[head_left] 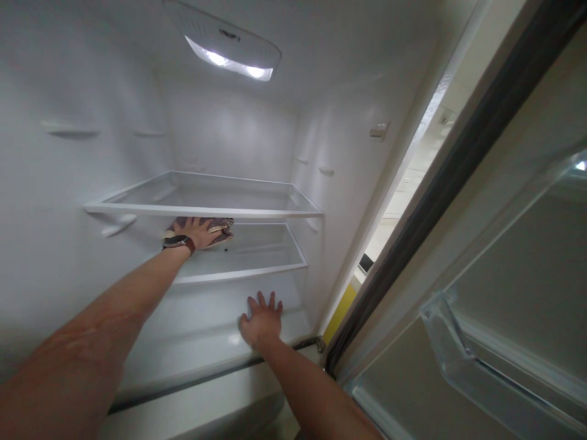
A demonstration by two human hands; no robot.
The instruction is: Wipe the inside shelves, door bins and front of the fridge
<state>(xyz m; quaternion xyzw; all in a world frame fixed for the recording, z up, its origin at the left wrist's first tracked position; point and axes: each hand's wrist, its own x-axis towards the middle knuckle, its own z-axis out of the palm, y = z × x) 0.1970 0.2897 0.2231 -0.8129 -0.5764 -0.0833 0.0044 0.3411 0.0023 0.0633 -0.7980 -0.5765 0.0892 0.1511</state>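
I look into a white fridge with bare shelves. My left hand (pixel 198 232), a dark watch on its wrist, lies flat with spread fingers on a brownish cloth (pixel 222 225) on the middle glass shelf (pixel 257 260). An upper glass shelf (pixel 206 211) hangs just above that hand. My right hand (pixel 261 321) rests with fingers spread on the white bottom ledge (pixel 202 342) of the compartment, holding nothing.
The fridge light (pixel 232 58) glows in the ceiling. The open door (pixel 518 275) stands at the right with clear plastic door bins (pixel 463 360). Between cabinet and door a gap shows a room floor and a yellow object (pixel 342 311).
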